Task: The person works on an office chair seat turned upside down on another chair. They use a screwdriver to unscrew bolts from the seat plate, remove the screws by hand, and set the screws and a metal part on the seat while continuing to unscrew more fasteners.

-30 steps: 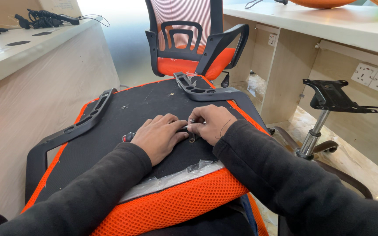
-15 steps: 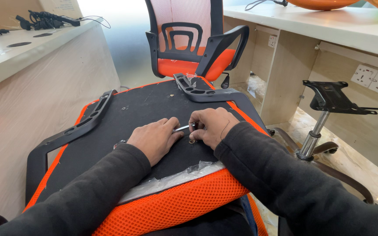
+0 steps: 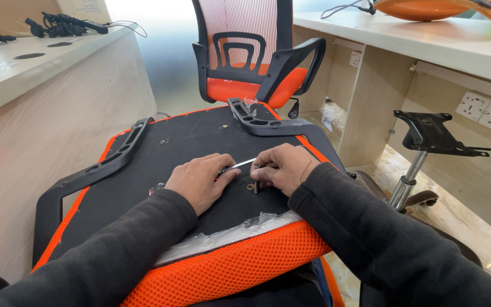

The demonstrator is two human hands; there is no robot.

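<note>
While the upturned seat [image 3: 143, 170] lies across the lap, black fabric underside up, orange mesh cushion at the near edge: a bolt being driven near the middle of the underside, by the look of it. Left hand [image 3: 200, 181] curled flat over the long arm of a thin metal hex key [image 3: 238, 166]; right hand [image 3: 282, 169] pinched around its short bent end, just beside a small round bolt hole [image 3: 250, 186]. Next, probably: steady downward pressure and a fresh turn. Hard black plastic armrests [image 3: 106, 162] along both side edges.

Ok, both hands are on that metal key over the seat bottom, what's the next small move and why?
Probably turn the metal key a little with the right hand. Its short end points down at the bolt hole in the black seat underside, while the left hand steadies the long end.
</note>
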